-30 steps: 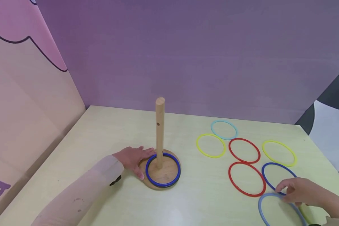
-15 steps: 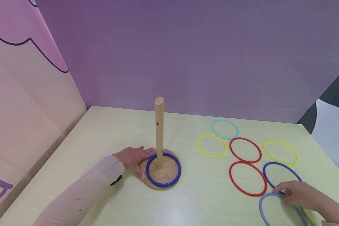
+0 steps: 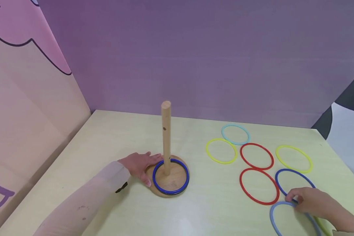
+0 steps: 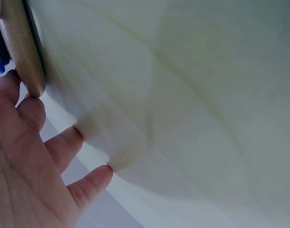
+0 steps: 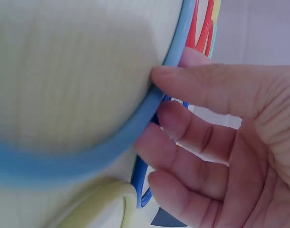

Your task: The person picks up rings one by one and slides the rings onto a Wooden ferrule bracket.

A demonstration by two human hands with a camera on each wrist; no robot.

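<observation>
A wooden peg (image 3: 166, 137) stands upright on a round wooden base (image 3: 172, 182), with a dark blue ring (image 3: 170, 192) lying around it. My left hand (image 3: 138, 165) rests flat with straight fingers against the base's left edge (image 4: 21, 47), as the left wrist view also shows of the left hand (image 4: 35, 175). At the near right, my right hand (image 3: 309, 200) pinches the far edge of a pale blue ring (image 3: 271, 219) that lies on the table. The right wrist view shows the right hand (image 5: 221, 142) with its thumb and fingers on the pale blue ring (image 5: 135, 123).
Several loose rings lie on the pale yellow table (image 3: 112, 137) right of the peg: two red (image 3: 261, 204), two yellow (image 3: 221, 163), a light cyan one (image 3: 235, 125) and a dark blue one (image 3: 293, 169). Purple and pink panels wall the back and left. The table's right edge (image 3: 336, 154) is close.
My right hand has lowered slightly and its fingers have closed on the pale blue ring's edge. The left hand and the base have not moved.
</observation>
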